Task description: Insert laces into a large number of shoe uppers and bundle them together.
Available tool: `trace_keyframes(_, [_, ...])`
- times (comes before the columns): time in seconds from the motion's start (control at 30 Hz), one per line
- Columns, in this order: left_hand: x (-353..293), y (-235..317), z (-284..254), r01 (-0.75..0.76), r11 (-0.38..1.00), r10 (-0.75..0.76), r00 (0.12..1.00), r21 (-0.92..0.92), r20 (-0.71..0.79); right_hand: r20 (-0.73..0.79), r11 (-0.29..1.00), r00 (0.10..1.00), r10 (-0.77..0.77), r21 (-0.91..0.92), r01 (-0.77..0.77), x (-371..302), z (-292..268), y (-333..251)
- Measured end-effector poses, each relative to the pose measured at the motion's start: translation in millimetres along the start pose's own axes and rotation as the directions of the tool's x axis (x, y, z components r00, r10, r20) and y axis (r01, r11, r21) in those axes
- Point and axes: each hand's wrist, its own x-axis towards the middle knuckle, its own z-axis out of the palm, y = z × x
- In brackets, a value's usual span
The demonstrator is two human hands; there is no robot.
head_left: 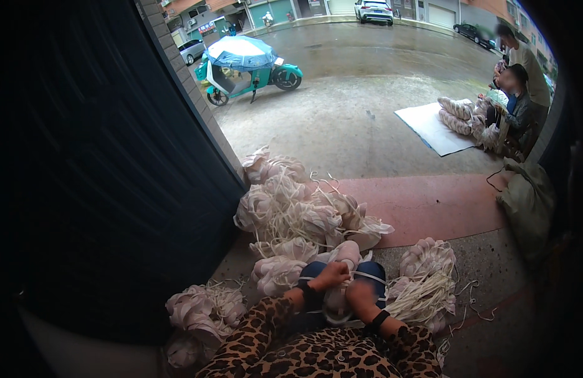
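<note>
My left hand (332, 276) is closed over my lap, its fingers pinched at the end of a white cord (369, 275) that runs right across my knee. My right hand (362, 299) is just beside and below it, blurred by motion, so its fingers cannot be made out. Under and between the hands sits a pale pink and whitish bundle (337, 307), partly hidden by them. Just past my knees lies another pale pink rounded piece (347, 253). Leopard-print sleeves and dark wristbands cover my forearms and wrists.
Heaped bundles of pale pink pieces with cream cords (291, 205) lie ahead; others sit at left (203, 318) and right (424, 277). A dark door (115, 157) stands left, a greenish sack (526, 198) right. Outside are a teal scooter (257, 79) and two people beside a white sheet (433, 129).
</note>
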Motion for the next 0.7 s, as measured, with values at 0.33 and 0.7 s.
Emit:
trace_keyframes(0.33, [40,-6,-10,0.192,0.848,-0.014,0.940,-0.495,0.341,-0.484,0.873,0.859,-0.165,0.333,0.356,34,-139,-9])
trace_keyframes(0.7, [54,-18,44,-0.108,0.994,0.098,0.886,-0.006,0.453,-0.732,0.571,0.397,0.554,0.681,0.458,-24,-332,66])
